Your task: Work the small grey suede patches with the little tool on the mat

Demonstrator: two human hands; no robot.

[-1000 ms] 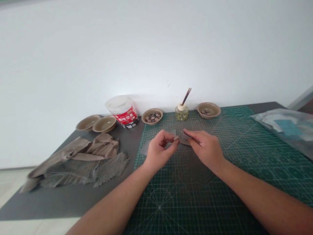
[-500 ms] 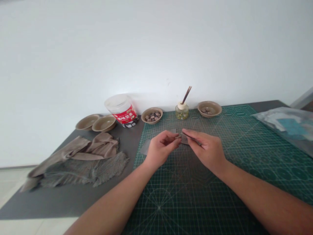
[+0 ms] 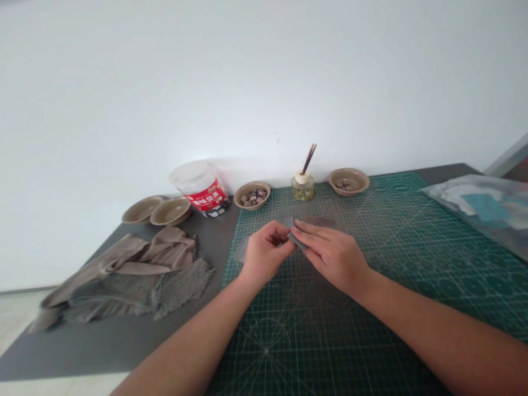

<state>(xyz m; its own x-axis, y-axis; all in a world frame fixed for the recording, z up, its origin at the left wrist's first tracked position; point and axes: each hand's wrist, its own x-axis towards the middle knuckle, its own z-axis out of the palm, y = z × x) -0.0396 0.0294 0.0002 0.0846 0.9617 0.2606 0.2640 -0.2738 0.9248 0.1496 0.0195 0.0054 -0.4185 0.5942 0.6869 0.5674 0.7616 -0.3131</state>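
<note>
My left hand (image 3: 267,250) is closed in a pinch above the green cutting mat (image 3: 289,330). The small stone at its fingertips, glimpsed a moment ago, is now mostly hidden. My right hand (image 3: 332,256) is closed on a small folded grey piece of sandpaper (image 3: 297,240). Its fingers lie over the sheet and press it against the left fingertips. Beside my left wrist, a grey translucent sheet (image 3: 239,251) lies on the mat.
Along the wall stand a bowl of small stones (image 3: 252,203), a reed diffuser (image 3: 303,190), another bowl (image 3: 358,179) with a few stones, a red-labelled plastic tub (image 3: 204,192) and two bowls (image 3: 171,212). A crumpled brown-grey cloth (image 3: 136,275) lies left, a plastic bag (image 3: 487,206) right.
My right hand has moved left with the sandpaper, bringing it against the left fingertips. The small stone has become covered. The whole view has shifted slightly.
</note>
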